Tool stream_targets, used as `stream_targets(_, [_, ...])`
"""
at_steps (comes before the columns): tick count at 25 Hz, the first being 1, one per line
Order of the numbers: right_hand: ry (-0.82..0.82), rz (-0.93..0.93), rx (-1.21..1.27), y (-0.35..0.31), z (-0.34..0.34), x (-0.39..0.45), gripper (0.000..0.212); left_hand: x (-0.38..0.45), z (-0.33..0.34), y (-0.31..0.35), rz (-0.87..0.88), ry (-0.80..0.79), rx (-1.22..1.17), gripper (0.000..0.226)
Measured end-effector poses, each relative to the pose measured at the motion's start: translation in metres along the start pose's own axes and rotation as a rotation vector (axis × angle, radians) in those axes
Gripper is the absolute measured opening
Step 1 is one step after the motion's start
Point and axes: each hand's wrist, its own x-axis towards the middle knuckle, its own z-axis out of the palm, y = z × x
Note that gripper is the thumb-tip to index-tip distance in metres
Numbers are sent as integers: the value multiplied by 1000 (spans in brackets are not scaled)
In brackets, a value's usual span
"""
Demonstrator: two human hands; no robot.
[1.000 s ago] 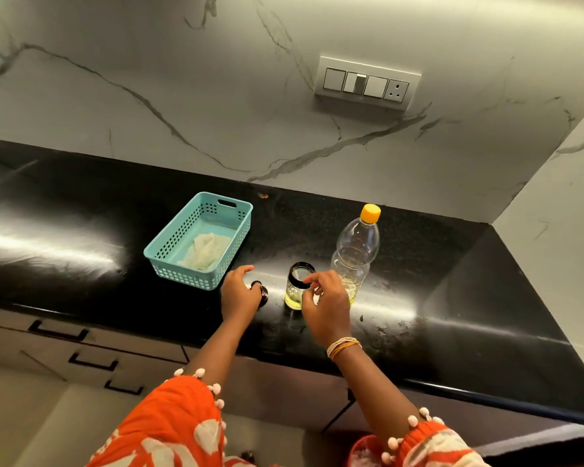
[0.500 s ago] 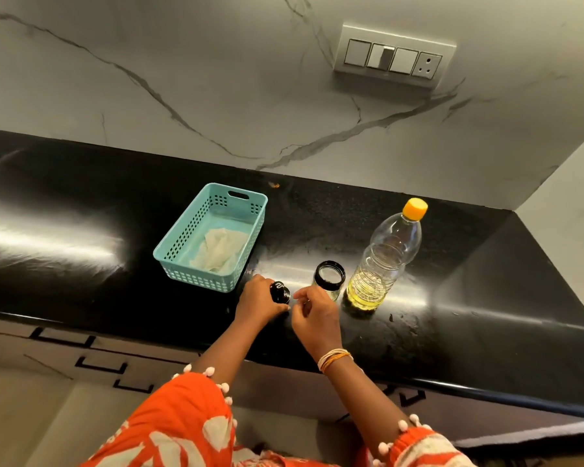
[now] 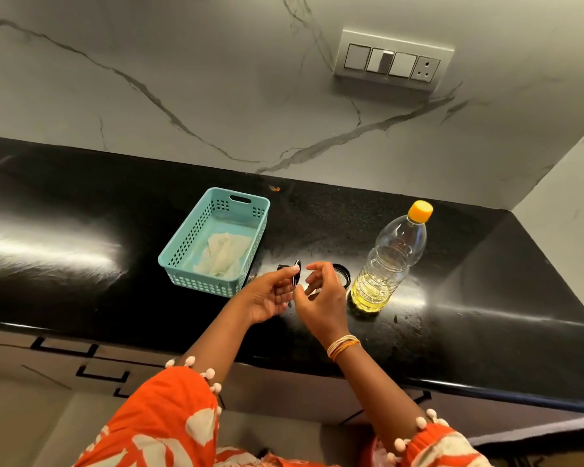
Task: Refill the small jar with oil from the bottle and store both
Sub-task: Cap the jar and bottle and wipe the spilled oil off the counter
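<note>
Hands: left (image 3: 270,294) holds lid (image 3: 296,274); jar (image 3: 343,277) behind right (image 3: 321,298).

Black polished counter (image 3: 81,210) running across the middle of the frame under a marble wall

A teal plastic basket (image 3: 186,277) stands at centre, a crumpled white cloth (image 3: 224,254) inside it. At centre right stands a clear oil bottle (image 3: 386,264) with a yellow cap, oil low in it. Between them, the black-rimmed small jar (image 3: 345,275) sits just beside the bottle, mostly hidden behind a hand

Wall switch panel (image 3: 391,64) (marble backsplash (image 3: 182,79))
</note>
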Motion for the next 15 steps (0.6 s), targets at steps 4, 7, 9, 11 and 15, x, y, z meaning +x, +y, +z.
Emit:
stream_targets(4, [-103, -112, -68, -3, -13, 14, 54, -7, 2, 5, -61, -166, -91, 21])
stream_targets(7, [-132, -121, -52, -4, -26, 21, 43, -7, 7, 5, -69, -232, -43, 25])
stream_targets(9, [-123, -132, -52, -3, -35, 24, 41, -6, 11, 7, -73, -251, -15, 27])
stream_targets(11, [-126, -129, -43, -2, -43, 25, 44, -3, 17, 9, -84, -263, 22, 33])
stream_targets(15, [-56, -81, -57, 4, -55, 27, 45, 0, 32, 7, -103, -242, 74, 42])
